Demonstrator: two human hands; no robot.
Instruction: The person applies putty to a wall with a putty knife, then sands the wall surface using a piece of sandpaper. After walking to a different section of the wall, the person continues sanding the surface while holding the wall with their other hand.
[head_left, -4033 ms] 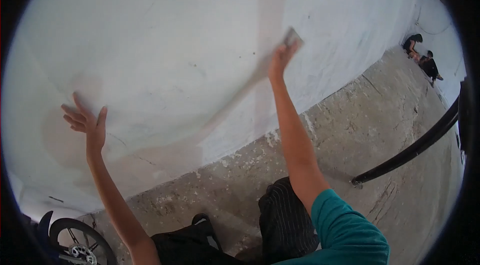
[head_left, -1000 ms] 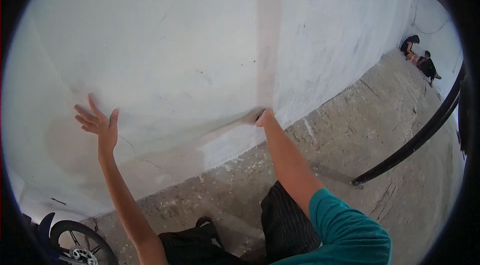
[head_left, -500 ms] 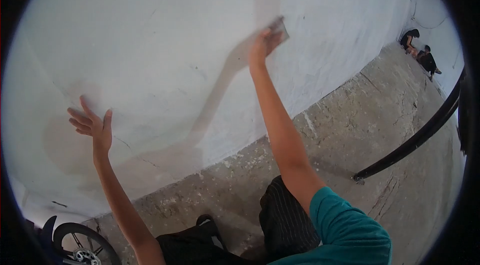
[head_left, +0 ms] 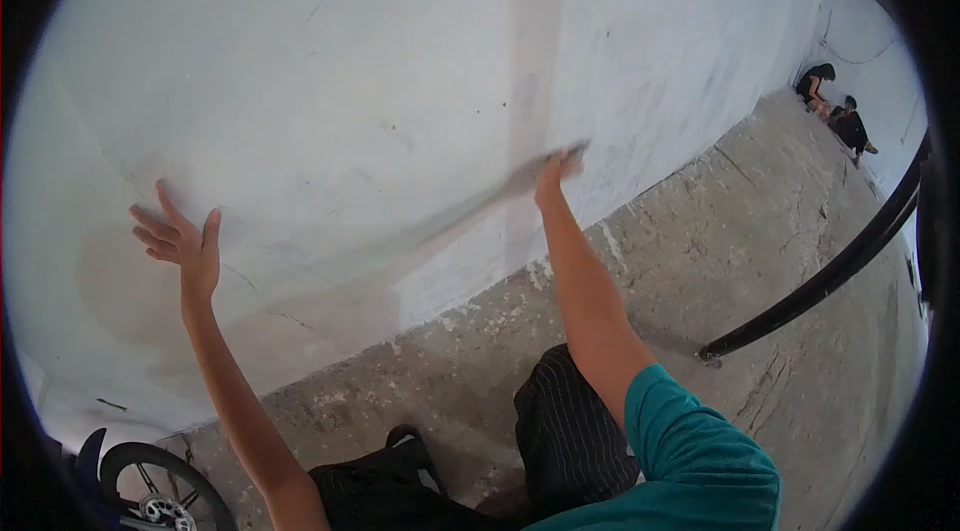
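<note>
My left hand point(head_left: 178, 243) rests against the pale wall point(head_left: 300, 111), its fingers spread and nothing in it. Farther right and higher, my right hand point(head_left: 553, 174) is at the wall's surface, blurred by motion. It holds a small flat grey piece point(head_left: 575, 157) that looks like sandpaper, pressed to or very near the wall. Most of that piece is hidden by the fingers and smeared. Fine cracks and small dark marks show on the wall between the two hands.
Rough concrete floor point(head_left: 690, 251) runs along the wall's foot. A black curved pole point(head_left: 820, 281) stands at the right. At lower left is a motorbike wheel point(head_left: 165, 491). Two people point(head_left: 835, 111) sit far off by the back wall. My sandal point(head_left: 415, 451) is on the floor.
My right hand has swept down the wall and slightly right, carrying the flat grey piece. The left hand stays in nearly the same spot.
</note>
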